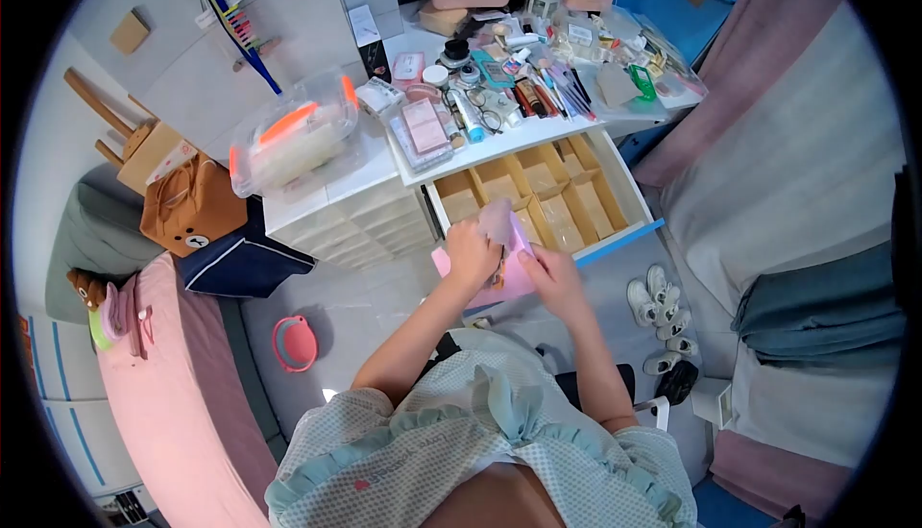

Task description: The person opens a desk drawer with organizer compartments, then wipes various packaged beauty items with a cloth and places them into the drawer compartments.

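Note:
A pink packet (509,281) with a small printed figure on it is in front of my body, above the front edge of the open drawer (615,246). My right hand (555,280) grips its right side, thumb at the upper edge. My left hand (471,251) is closed at its upper left, fingers bent over it. A pale greyish-pink flap or piece (496,221) sticks up between the hands; I cannot tell whether it belongs to the packet. Cardboard dividers (499,180) split the drawer into several compartments, some with clear plastic in them.
Cosmetics, pens and a pink box (424,124) crowd the white desk (408,177). Left of it, a clear bin with orange handles (298,139) sits on a drawer unit (336,225). A pink basin (295,343) and white shoes (645,302) stand on the floor, beside a pink bed (173,384).

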Motion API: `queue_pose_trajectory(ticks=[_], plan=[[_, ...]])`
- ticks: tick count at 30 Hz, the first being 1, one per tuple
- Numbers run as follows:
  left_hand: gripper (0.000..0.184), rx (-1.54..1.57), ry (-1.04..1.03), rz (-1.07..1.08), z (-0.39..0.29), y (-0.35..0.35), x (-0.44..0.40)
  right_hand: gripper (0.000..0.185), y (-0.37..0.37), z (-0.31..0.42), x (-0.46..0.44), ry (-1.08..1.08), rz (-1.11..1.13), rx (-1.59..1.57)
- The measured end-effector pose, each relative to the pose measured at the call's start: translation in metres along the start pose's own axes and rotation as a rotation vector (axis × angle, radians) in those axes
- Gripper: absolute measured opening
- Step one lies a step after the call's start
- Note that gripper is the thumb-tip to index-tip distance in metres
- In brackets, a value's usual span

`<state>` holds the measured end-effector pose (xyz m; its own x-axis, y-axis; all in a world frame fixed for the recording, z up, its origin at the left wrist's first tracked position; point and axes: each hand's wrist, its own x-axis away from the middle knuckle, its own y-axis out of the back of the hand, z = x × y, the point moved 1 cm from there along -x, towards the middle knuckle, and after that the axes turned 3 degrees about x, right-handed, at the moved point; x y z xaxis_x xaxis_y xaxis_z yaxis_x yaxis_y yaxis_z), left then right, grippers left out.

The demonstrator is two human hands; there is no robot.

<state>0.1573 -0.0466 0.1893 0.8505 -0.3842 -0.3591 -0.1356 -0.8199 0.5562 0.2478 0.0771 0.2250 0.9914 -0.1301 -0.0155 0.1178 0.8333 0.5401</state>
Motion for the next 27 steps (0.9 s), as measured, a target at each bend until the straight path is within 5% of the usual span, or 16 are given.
queue_pose_trajectory(ticks=[4, 7, 10, 13, 16, 19, 23, 27], plan=[[0.024, 0.100, 0.014, -0.102, -0.009, 0.006, -0.010, 0.029, -0.010, 0.005, -0.006, 0.115, -0.045, 0.085], [0.020, -0.035, 0.069, 0.015, -0.009, 0.019, -0.023, 0.028, -0.016, 0.008, -0.012, 0.120, -0.086, 0.056], [0.021, 0.180, 0.392, -0.012, 0.034, 0.012, -0.032, 0.028, -0.022, 0.017, -0.018, 0.101, -0.128, 0.009], [0.025, 0.657, 0.509, -0.549, 0.111, -0.012, -0.039, 0.029, -0.030, 0.022, -0.023, 0.114, -0.165, 0.070], [0.025, 1.171, 0.729, -0.503, 0.125, 0.008, -0.040, 0.030, -0.042, 0.029, -0.025, 0.245, -0.141, 0.312], [0.026, 1.289, 0.845, -0.461, 0.130, 0.015, -0.032, 0.030, -0.068, 0.022, -0.025, 0.356, -0.087, 0.321], [0.027, 1.334, 1.030, -0.560, 0.136, 0.008, -0.031, 0.028, -0.085, 0.017, -0.030, 0.166, 0.017, 0.468], [0.030, 0.769, 0.760, -0.276, 0.176, 0.001, -0.025, 0.030, -0.076, 0.013, -0.039, 0.095, 0.170, 0.364]])
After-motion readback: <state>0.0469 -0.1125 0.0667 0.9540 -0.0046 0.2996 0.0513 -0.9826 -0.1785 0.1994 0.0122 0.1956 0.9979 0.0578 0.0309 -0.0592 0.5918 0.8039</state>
